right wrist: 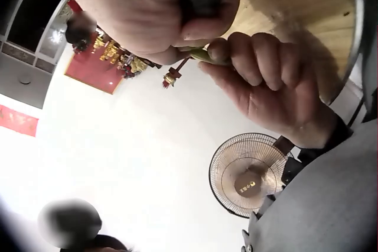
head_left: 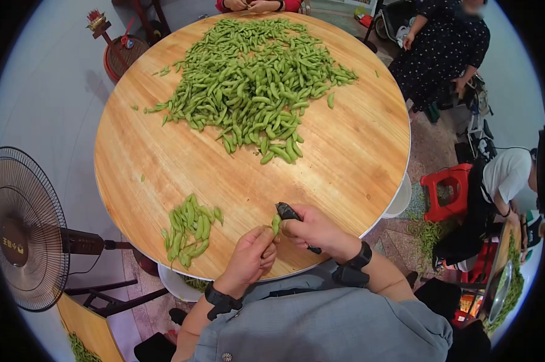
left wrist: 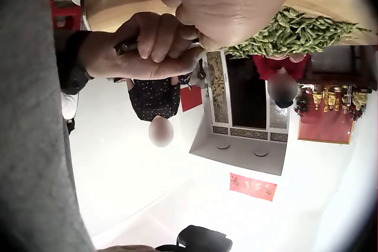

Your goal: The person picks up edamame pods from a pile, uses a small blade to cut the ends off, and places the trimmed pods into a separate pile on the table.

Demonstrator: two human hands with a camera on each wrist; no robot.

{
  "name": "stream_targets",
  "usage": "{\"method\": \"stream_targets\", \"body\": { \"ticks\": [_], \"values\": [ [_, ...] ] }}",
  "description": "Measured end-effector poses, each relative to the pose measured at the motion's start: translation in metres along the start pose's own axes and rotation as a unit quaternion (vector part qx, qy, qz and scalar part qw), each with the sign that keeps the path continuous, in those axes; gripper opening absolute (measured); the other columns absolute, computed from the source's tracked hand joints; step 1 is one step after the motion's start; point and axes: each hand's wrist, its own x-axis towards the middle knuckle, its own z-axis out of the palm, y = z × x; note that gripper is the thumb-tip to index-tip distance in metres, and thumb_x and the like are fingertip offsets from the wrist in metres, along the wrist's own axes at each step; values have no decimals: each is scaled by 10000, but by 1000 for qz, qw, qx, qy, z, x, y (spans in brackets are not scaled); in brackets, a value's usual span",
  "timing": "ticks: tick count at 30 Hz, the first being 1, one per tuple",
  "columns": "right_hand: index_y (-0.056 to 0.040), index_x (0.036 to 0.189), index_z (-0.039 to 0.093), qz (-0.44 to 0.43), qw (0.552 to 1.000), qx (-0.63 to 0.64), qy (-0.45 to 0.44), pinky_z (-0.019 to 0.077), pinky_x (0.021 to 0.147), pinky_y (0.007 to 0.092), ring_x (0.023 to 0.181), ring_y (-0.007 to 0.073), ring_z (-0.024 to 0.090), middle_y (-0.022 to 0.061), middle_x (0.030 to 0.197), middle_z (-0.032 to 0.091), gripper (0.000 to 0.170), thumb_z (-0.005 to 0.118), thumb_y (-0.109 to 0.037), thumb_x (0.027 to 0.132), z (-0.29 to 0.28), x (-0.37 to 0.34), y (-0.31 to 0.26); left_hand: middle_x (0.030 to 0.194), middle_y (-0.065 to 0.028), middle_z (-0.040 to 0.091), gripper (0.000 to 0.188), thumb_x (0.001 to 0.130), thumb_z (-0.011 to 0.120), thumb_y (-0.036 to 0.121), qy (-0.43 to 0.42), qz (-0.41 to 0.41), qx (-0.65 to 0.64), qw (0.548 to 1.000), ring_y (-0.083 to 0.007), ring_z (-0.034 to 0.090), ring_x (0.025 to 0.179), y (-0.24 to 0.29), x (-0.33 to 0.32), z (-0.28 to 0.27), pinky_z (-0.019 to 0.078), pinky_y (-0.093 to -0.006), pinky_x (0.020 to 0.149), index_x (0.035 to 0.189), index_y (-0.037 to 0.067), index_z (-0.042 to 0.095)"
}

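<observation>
Left hand (head_left: 252, 251) pinching a pod (head_left: 276, 225), right hand (head_left: 319, 230) gripping a black tool (head_left: 288, 212), kind unclear, near edge of counter (head_left: 357, 151)

A round, light-brown wooden table (head_left: 357, 139) with visible grain carried a broad heap of green pods (head_left: 248, 84) across its far half, piled thickest toward the middle. A smaller pile (head_left: 188, 232) lay near the left edge on the near side. A single pod (head_left: 331, 101) rested just right of the heap, apart from it.
</observation>
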Motion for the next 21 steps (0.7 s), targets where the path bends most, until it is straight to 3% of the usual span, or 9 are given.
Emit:
{"method": "stream_targets", "body": {
  "ticks": [6, 9, 10, 11, 12, 14, 18, 20, 21],
  "values": [
    [-63, 813, 486, 44, 995, 86, -27, 271, 399, 201, 457, 35, 361, -35, 583, 419, 55, 437, -78, 830, 0, 0, -1, 529, 42, 326, 181, 926, 480, 215, -114, -88, -171, 975, -38, 265, 411, -1, 2, -7, 192, -186, 370, 846, 56, 505],
    [-69, 826, 496, 65, 997, 43, -13, 277, 399, 198, 456, 37, 373, -33, 585, 432, 63, 441, -97, 828, -1, -2, -2, 546, 39, 395, 178, 908, 517, 204, -35, -46, 30, 998, -40, 332, 435, -3, 5, -2, 250, -188, 391, 816, 53, 532],
    [-70, 836, 501, 62, 998, -24, -11, 281, 399, 196, 455, 38, 377, -31, 589, 440, 69, 442, -104, 827, 0, -3, -2, 562, 35, 431, 179, 901, 531, 199, -26, 89, 210, 973, -41, 366, 456, -7, 7, 0, 282, -188, 412, 802, 52, 546],
    [-70, 845, 508, 62, 997, -48, -16, 288, 400, 191, 455, 36, 383, -31, 588, 444, 70, 449, -97, 819, 3, -5, -2, 578, 30, 467, 180, 894, 544, 194, -16, 219, 380, 899, -42, 400, 476, -9, 9, 1, 313, -188, 434, 787, 50, 560],
    [-70, 845, 508, 61, 997, -49, -14, 288, 400, 191, 455, 36, 383, -31, 588, 444, 70, 449, -97, 819, 4, -6, -4, 578, 30, 467, 180, 894, 544, 194, -18, 220, 380, 898, -42, 400, 476, -5, 6, 4, 313, -188, 434, 787, 50, 560],
    [-59, 886, 489, 69, 994, -82, -31, 274, 424, 178, 479, 32, 365, -33, 636, 440, 94, 424, -58, 818, 5, -8, -7, 592, 23, 503, 217, 902, 532, 218, 4, 70, 352, 934, -45, 437, 508, 8, -4, 11, 341, -182, 470, 776, 46, 575],
    [-59, 885, 489, 57, 997, -31, -47, 273, 424, 177, 480, 30, 361, -33, 634, 438, 94, 419, -50, 823, 3, -10, -6, 574, 7, 504, 273, 922, 468, 253, 2, -6, 280, 960, -46, 389, 466, 10, -7, 8, 288, -188, 426, 780, 41, 566],
    [-70, 886, 505, 42, 996, 38, -68, 286, 403, 181, 459, 28, 373, -32, 633, 459, 94, 433, -77, 826, -1, -9, 1, 547, 18, 475, 339, 939, 435, 336, -21, -104, 35, 994, -45, 370, 434, 10, -9, 5, 299, -189, 410, 791, 52, 547],
    [-70, 886, 505, 43, 996, 37, -68, 286, 403, 181, 459, 28, 373, -32, 633, 459, 94, 433, -77, 826, -1, -9, 0, 547, 18, 475, 339, 939, 435, 336, -21, -103, 34, 994, -45, 370, 434, 9, -9, 5, 299, -189, 410, 791, 52, 547]
  ]
}}
